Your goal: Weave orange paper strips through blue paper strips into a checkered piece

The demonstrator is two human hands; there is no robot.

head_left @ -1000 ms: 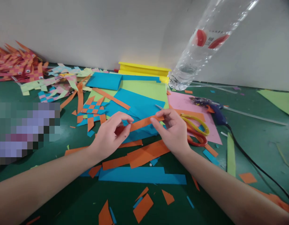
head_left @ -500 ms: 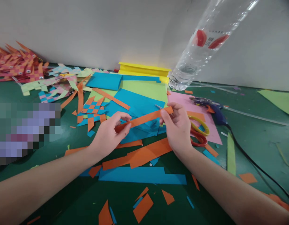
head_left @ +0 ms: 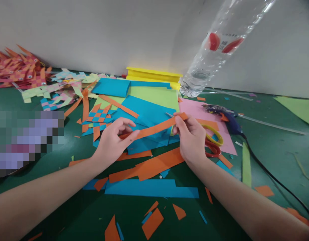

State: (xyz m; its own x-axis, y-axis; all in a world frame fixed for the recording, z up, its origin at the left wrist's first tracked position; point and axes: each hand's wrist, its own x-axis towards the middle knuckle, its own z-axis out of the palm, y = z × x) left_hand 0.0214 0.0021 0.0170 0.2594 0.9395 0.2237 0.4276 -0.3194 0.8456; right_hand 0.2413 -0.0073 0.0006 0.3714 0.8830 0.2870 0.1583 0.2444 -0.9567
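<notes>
An orange paper strip stretches between my two hands, sagging slightly in the middle. At its left end my left hand is closed, with the thumb lying along the strip and the fingers curled behind it. My right hand pinches the other end between thumb and fingers, and a short tip sticks out past them. Beneath the strip lie blue paper sheets. Scissors with yellow and red handles rest by my right hand, partly hidden by it. Left of the sheets is a woven orange-and-blue paper fish.
A clear plastic bottle leans at the back. To the right, a blue glue gun with a black cord lies on pink paper. Blue strips, orange strips and scraps lie in front. Woven pieces are heaped far left.
My left hand has shifted slightly left and its fingers have loosened a little. The right hand has moved slightly right, and more of the strip shows between the hands.
</notes>
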